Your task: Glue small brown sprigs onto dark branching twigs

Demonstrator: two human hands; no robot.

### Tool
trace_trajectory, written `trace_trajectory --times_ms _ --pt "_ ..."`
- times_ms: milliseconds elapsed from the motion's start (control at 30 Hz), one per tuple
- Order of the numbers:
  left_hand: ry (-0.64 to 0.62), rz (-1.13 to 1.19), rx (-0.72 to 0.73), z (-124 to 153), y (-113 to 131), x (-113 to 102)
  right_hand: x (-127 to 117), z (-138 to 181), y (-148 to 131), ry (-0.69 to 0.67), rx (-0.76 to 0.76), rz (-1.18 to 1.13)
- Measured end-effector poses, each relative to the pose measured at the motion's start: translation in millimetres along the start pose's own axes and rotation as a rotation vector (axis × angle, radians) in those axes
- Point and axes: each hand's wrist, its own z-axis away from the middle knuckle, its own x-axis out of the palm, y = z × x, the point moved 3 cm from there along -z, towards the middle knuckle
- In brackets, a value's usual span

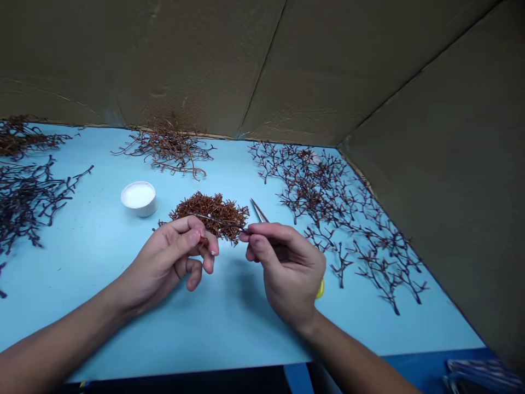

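My left hand (180, 254) is closed, thumb and forefinger pinching one end of a thin brown twig piece (219, 221). My right hand (283, 262) is closed too, pinching the twig's other end between thumb and forefinger. Scissors (259, 210) also sit in the right hand: the metal blades stick out beyond the fingers and a yellow handle (320, 289) shows below the palm. Both hands hover just in front of a small heap of short brown cut pieces (213, 210) on the light blue table (229, 323).
A small white round tub (139, 198) stands left of the heap. Brown branching twigs (170, 148) lie at the back. Dark twig sprays (344, 213) cover the right side, more dark twigs (28, 197) the left. Cardboard walls (430, 137) enclose the back and right.
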Motion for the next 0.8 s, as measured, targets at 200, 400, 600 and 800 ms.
trace_trajectory --times_ms 200,400,600,800 --pt "-0.022 -0.028 0.021 -1.9 -0.3 0.5 -3.0 -1.6 3.2 0.012 0.028 0.015" --pt "-0.055 -0.064 0.034 -0.5 1.5 1.3 -2.6 -0.9 2.3 0.006 0.025 0.014" --pt "-0.024 -0.135 0.038 -0.3 2.3 -2.2 -4.3 1.5 -2.1 -0.030 -0.074 0.073" --pt "0.046 -0.192 0.067 -0.1 3.7 -3.2 -6.6 1.4 -1.7 -0.027 -0.103 0.129"
